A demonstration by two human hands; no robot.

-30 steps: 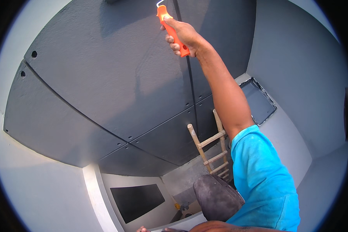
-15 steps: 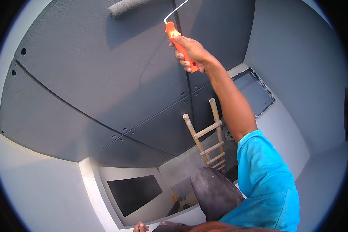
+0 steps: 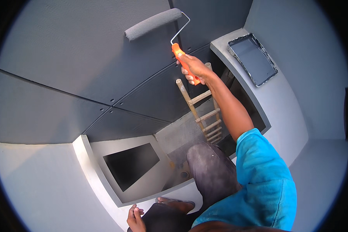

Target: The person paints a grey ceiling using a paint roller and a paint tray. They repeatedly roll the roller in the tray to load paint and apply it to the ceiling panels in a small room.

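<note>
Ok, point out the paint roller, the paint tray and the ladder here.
Paint roller (image 3: 153,25), head view, on its grey sleeve.
Paint tray (image 3: 265,53), head view, on its right rim.
Ladder (image 3: 208,115), head view, on a rung.

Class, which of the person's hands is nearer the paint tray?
Right. The right hand, gripping the paint roller, is left of the paint tray; the left hand is much farther off, near the picture's lower edge.
</note>
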